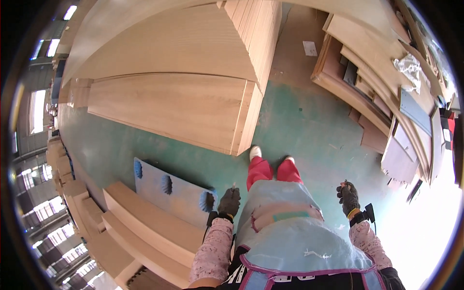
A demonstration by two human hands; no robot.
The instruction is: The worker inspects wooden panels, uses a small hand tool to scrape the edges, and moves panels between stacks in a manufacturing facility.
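My left hand (229, 202), in a dark glove, is closed, with a small pale tip showing above its fingers. It hangs beside a grey-blue board (171, 191) with several blue-rimmed holes, and the two look apart. My right hand (348, 197), gloved alike, is curled into a fist at the right, over the green floor. Something small shows at its top, too small to name. Dark straps with small devices sit on both wrists. Between my hands is my light blue apron (278, 205) with a teal patch.
Ahead stands a large stack of wooden panels (169, 101), its near corner close to my feet. Leaning boards and offcuts (382, 82) fill the far right, with crumpled clear plastic (410, 70) on them. More stacked panels (150, 227) lie at lower left. The floor (309, 121) is green.
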